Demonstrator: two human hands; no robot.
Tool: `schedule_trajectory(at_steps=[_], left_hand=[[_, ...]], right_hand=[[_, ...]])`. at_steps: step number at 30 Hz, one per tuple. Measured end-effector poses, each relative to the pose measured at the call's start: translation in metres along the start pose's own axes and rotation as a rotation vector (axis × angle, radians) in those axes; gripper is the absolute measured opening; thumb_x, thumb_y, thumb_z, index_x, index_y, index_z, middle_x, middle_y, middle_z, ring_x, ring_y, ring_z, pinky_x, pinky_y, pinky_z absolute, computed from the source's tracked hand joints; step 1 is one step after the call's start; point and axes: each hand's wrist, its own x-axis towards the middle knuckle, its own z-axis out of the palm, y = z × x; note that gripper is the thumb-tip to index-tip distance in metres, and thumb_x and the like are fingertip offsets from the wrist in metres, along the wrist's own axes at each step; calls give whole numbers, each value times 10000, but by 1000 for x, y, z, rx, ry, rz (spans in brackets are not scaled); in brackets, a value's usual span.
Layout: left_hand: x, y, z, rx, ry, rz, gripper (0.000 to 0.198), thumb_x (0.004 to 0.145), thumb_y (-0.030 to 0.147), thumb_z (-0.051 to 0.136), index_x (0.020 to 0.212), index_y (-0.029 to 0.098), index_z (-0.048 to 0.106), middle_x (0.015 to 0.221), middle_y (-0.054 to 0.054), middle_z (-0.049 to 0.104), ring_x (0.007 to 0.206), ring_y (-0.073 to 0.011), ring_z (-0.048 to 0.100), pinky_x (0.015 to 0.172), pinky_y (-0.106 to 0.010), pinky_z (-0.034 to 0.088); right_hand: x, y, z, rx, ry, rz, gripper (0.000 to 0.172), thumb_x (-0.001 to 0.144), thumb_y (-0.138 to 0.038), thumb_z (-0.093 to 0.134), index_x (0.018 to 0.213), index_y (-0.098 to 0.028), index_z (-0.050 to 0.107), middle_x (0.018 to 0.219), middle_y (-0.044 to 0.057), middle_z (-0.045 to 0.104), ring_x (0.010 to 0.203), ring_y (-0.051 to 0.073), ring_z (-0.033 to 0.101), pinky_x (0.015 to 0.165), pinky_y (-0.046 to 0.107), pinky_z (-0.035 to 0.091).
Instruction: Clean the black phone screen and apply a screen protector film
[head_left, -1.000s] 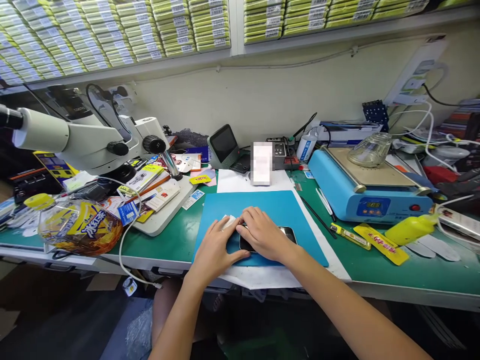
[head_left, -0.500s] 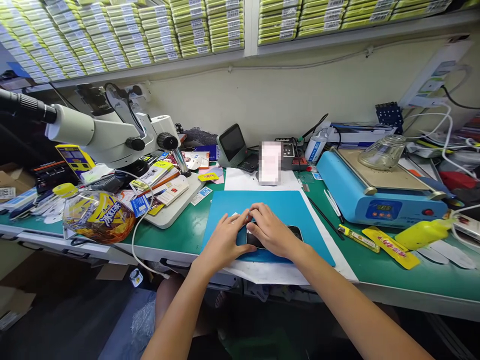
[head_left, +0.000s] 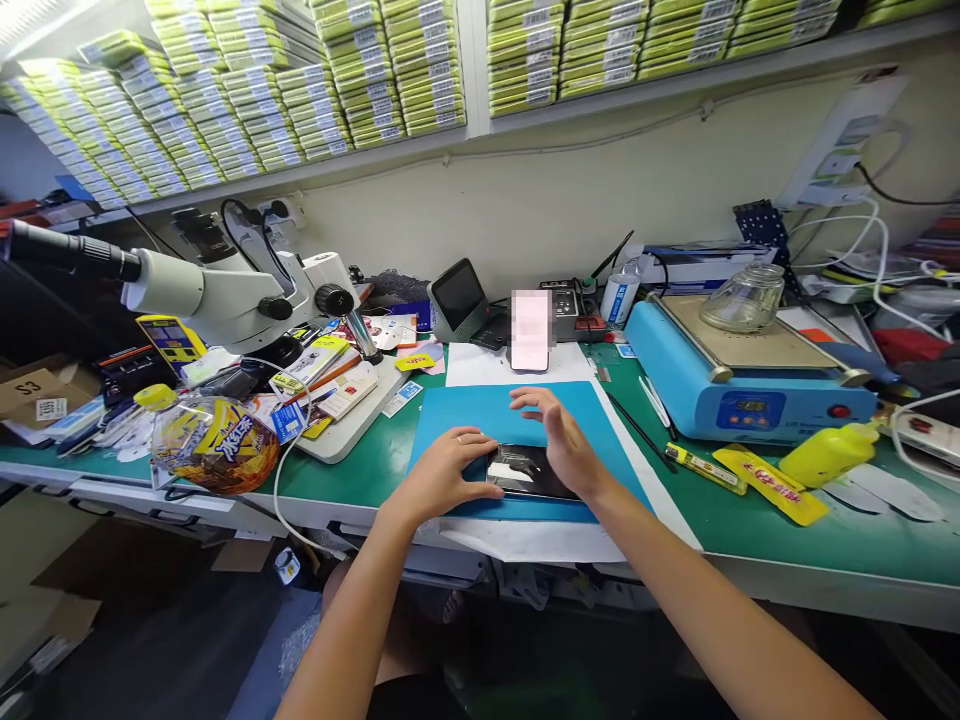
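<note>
A dark smartphone (head_left: 523,470) lies screen side up on a blue work mat (head_left: 457,405), its glossy face reflecting light. At its left end is my left hand (head_left: 444,477), thumb on the near edge and fingers at the far edge, holding it. A ring is on one of its fingers. My right hand (head_left: 566,447) is over the phone's right part, fingers raised and apart, with nothing in them. It hides the phone's right end.
Behind the mat stands a lit phone (head_left: 530,335). Left are a microscope (head_left: 217,290) and a drink bottle (head_left: 214,440). Right are a blue heating plate machine (head_left: 675,370) with a glass jar (head_left: 742,298), tweezers (head_left: 656,405) and a yellow squeeze bottle (head_left: 825,455).
My right hand has lifted from beside my left hand and moved right, fingers spreading. More of the phone's screen shows. My left hand stays at the phone's left end. The view has shifted slightly.
</note>
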Motion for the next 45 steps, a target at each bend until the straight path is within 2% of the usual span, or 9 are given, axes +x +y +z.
schedule_trajectory(at_steps=[6,10,12,16,25,29,34,39,45], left_hand=[[5,4,-11,14,-60,-29,428,884,487,757,1259,282,718,1332,-38,693,1282,-267,601,1084,-369,486],[27,3,-18,26,-71,-51,337,1012,499,536,1009,280,791,1103,-21,775,1085,-249,694,964,-341,531],[42,1,-21,50,-32,-80,433,1045,503,435,945,267,785,1034,-33,781,1017,-254,705,927,-350,535],[53,-2,-24,116,109,-153,424,1052,483,392,1148,243,728,1210,-75,731,1145,-284,651,988,-396,497],[-5,-10,1,158,257,-301,201,942,380,573,904,233,705,943,-58,685,895,-246,622,800,-371,508],[-5,-12,7,103,344,-364,205,937,355,558,815,223,654,878,-39,651,814,-212,605,769,-346,497],[-6,2,-4,-14,458,-349,168,974,362,526,968,229,629,1053,-43,695,925,-195,650,793,-302,519],[-5,16,-15,103,608,-390,90,952,318,593,945,236,628,758,24,624,644,-158,571,623,-278,441],[-8,30,-6,166,549,-246,113,970,235,570,1070,244,623,972,-18,693,916,-201,659,753,-291,513]], right_hand=[[-22,-8,-65,175,211,122,790,890,-864,171,1020,-286,694,1244,109,694,1209,300,634,1002,473,536],[-49,10,-85,139,303,245,794,877,-878,210,1011,-275,709,1162,117,727,1152,307,662,965,490,552],[-59,17,-85,101,306,267,806,882,-874,193,1029,-275,711,1164,115,726,1162,307,657,956,492,559],[-66,21,-80,-20,268,251,780,903,-851,214,1114,-270,689,1224,114,700,1204,306,633,993,493,545],[-70,12,-77,-223,138,252,706,957,-773,244,1259,-275,643,1302,115,670,1236,334,619,1088,516,470],[-68,14,-76,-275,131,241,749,937,-796,210,1263,-285,649,1319,119,655,1215,346,631,1093,538,462],[-64,18,-75,-326,105,237,732,945,-781,240,1348,-283,593,1367,129,637,1281,341,588,1110,516,451],[-65,16,-73,-341,90,246,784,938,-791,217,1414,-262,546,1409,139,620,1330,339,559,1131,511,436],[-65,15,-72,-322,70,281,808,935,-795,204,1468,-267,504,1462,144,582,1365,342,539,1146,516,429]])
